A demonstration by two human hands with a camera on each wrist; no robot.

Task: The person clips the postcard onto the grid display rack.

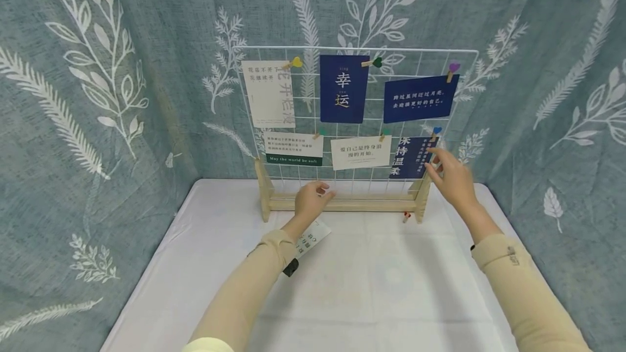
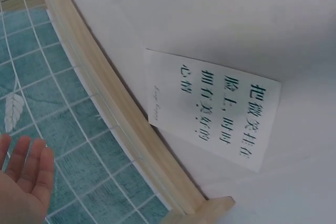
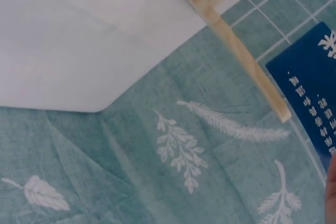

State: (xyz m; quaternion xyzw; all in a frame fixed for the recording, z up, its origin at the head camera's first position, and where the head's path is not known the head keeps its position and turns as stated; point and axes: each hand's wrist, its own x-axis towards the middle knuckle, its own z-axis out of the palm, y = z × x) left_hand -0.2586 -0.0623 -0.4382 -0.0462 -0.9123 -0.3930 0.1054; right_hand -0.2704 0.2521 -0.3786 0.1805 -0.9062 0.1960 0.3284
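My right hand (image 1: 452,177) is at the right edge of a dark blue card (image 1: 413,157) with white characters, at the lower right of a white wire grid (image 1: 359,48). Its fingertips overlap that edge, thumb and index apart. A blue heart clothespin (image 1: 435,133) sits on the card's top corner. Beneath the grid's lower left cards, my left hand (image 1: 312,200) hovers before the wooden base with nothing in its fingers; its loosely bent fingers show in the left wrist view. Under that forearm a white card (image 2: 210,106) with dark characters lies on the table, partly hidden in the head view.
Several other cards hang on the grid, among them a blue card (image 1: 344,89) under a green heart clothespin (image 1: 375,62). A wooden stand (image 1: 342,205) carries the grid. By its right foot lies a small red-topped clothespin (image 1: 406,217). Leaf-patterned cloth (image 1: 161,69) surrounds the white table (image 1: 371,276).
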